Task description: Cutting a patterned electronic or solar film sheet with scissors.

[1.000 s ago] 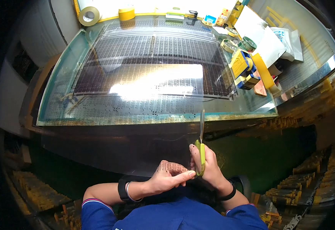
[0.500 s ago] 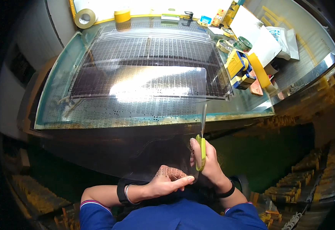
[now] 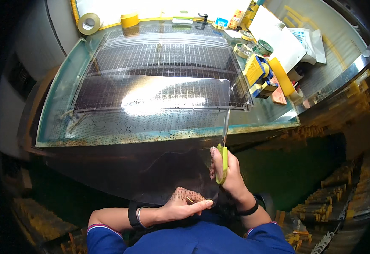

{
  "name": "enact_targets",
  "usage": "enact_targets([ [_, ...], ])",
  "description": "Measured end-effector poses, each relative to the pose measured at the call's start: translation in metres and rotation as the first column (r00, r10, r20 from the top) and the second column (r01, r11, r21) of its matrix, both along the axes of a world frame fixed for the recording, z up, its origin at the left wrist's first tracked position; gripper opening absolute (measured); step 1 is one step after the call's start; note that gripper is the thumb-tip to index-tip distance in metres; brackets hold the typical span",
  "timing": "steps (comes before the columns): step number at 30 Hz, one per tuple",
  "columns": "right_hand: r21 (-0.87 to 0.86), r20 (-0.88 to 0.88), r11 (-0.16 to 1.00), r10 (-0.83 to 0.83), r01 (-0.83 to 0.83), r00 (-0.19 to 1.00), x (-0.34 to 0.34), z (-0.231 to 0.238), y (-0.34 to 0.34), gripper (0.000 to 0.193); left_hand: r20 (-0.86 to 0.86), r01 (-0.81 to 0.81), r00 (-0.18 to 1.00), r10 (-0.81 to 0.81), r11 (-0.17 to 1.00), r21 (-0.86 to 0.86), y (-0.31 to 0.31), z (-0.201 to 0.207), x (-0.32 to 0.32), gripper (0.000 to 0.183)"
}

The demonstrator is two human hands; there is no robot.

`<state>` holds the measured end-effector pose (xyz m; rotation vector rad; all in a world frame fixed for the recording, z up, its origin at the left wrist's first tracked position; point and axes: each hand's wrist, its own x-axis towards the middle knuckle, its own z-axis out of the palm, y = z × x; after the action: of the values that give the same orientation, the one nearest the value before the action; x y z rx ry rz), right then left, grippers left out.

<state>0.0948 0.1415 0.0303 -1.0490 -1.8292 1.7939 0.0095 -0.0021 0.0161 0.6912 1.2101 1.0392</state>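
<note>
A large transparent film sheet (image 3: 163,167), printed with rows of small dark marks, stretches from my lap across the table's front edge. Its near right part is pinched between the thumb and fingers of my left hand (image 3: 188,203), and the fingers show through the film. My right hand (image 3: 231,173) is closed around the yellow-green handles of a pair of scissors (image 3: 222,164). The scissors' long blades point away from me along the film's right edge. Part of the right thumb is seen through the sheet. Whether the blades are parted is hard to tell.
Ahead lies a glass-topped table (image 3: 274,118) with a dark gridded sheet (image 3: 130,57) on it. Tape rolls (image 3: 88,23) stand at the back left. A yellow-and-blue tape dispenser (image 3: 263,76), more tape rolls and white papers (image 3: 274,36) crowd the right side.
The film's far edge has come slightly nearer to me. The scissors have shifted a little away along its right edge. My left hand keeps its pinch, and the view has drifted slightly.
</note>
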Motion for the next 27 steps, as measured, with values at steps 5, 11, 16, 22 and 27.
enact_targets([
  [5, 0.034, -0.036, 0.999, -0.029, 0.03, 0.999, -0.002, -0.001, 0.004, 0.033, -0.036, 0.011, 0.999, -0.011, 1.0, 0.001, 0.001, 0.0, 0.002, 0.026],
  [11, -0.025, 0.033, 0.999, -0.028, 0.029, 0.999, -0.002, 0.012, 0.006, 0.028, 0.021, 0.016, 1.0, -0.015, 1.0, -0.002, 0.0, 0.001, 0.003, 0.027],
  [16, 0.007, -0.066, 0.997, -0.073, 0.074, 0.995, -0.002, 0.001, 0.022, 0.033, 0.0, 0.095, 0.995, -0.095, 0.995, -0.033, 0.0, -0.004, 0.004, 0.029],
  [22, 0.012, -0.089, 0.997, -0.078, 0.08, 0.993, -0.003, 0.009, 0.024, 0.032, -0.027, 0.136, 0.99, -0.138, 0.99, -0.047, 0.0, -0.002, 0.002, 0.03],
  [27, 0.032, -0.057, 0.997, -0.073, 0.075, 0.996, -0.003, 0.016, 0.026, 0.033, -0.051, 0.13, 0.99, -0.132, 0.991, -0.032, -0.001, -0.004, 0.004, 0.029],
])
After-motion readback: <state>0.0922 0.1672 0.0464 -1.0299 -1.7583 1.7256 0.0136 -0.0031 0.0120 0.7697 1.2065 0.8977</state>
